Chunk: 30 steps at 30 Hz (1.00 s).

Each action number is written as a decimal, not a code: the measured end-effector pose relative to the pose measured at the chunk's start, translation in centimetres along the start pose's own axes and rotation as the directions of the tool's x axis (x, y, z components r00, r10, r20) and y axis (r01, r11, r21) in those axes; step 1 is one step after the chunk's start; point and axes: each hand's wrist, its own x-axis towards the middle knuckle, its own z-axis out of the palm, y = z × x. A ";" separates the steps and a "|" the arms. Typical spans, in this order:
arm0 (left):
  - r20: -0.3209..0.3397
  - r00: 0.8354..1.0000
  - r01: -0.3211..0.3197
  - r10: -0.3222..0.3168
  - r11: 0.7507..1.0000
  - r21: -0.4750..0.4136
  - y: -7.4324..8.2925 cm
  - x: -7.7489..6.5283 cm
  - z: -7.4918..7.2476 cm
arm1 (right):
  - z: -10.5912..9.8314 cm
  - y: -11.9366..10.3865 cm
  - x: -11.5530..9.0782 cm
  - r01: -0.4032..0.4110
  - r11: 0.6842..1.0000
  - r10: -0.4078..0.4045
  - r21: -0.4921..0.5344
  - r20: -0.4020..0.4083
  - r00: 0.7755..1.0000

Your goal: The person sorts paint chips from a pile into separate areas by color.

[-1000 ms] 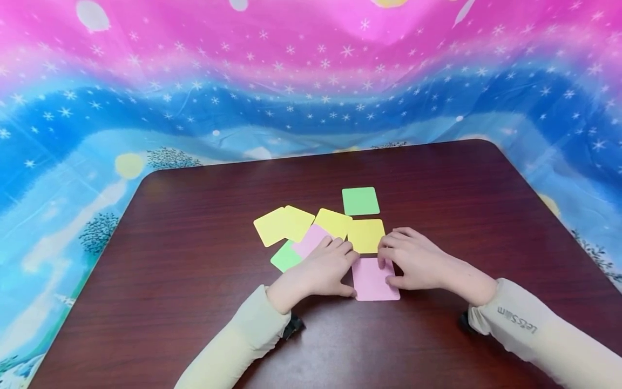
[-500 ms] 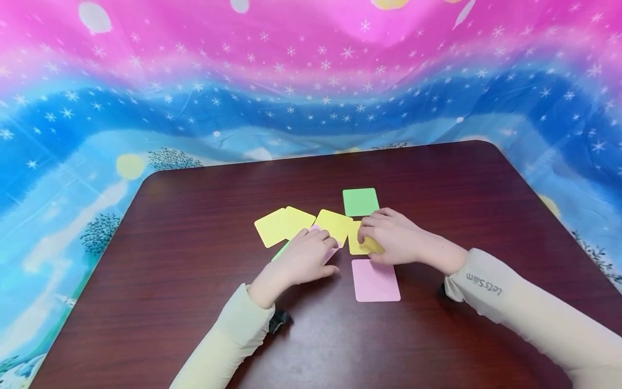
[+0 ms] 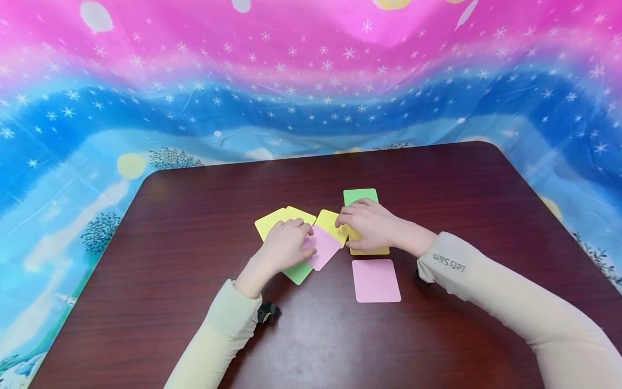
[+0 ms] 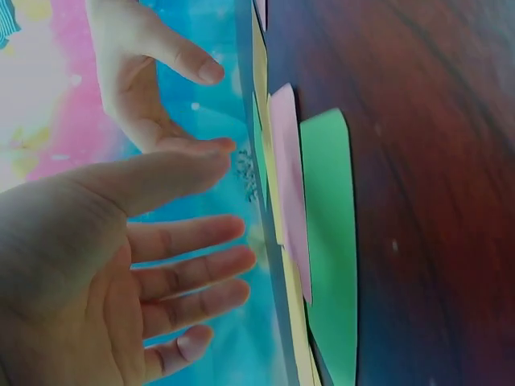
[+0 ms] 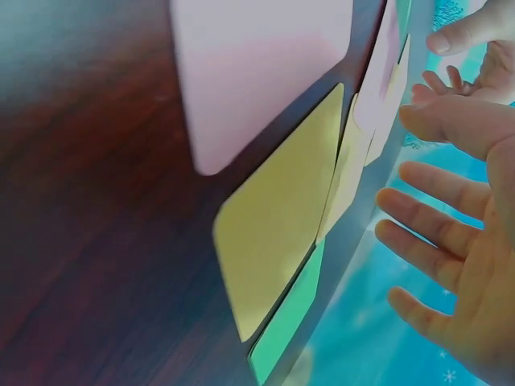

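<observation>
My left hand (image 3: 284,246) hovers over a loose cluster of square cards, fingers apart and bent a little, holding nothing. Under or beside it lie a pink card (image 3: 323,249), a green card (image 3: 298,273) and two yellow cards at the left, partly overlapping. My right hand (image 3: 366,222) is above a yellow card (image 3: 371,250), hiding much of it and part of the green card (image 3: 357,195) behind. In the right wrist view, the fingers of my right hand (image 5: 459,233) are spread and hold no card. Nearer me, a single pink card (image 3: 376,281) lies flat.
The cards lie on a dark reddish-brown table (image 3: 204,216) with rounded far corners. Another yellow card (image 3: 326,219) lies between the hands, partly under the pink one. A pink and blue patterned cloth (image 3: 272,92) hangs beyond the table's edges.
My right hand has moved from the near pink card, away and to the left, over the yellow cards. My left hand has drawn left over the cluster. The cards look unmoved.
</observation>
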 end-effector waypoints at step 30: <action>0.034 0.900 0.431 -0.434 0.900 0.071 -2.8 0.8 0.9 | 1.0 0.2 7.0 0.067 0.998 -0.069 0.021 0.064 0.996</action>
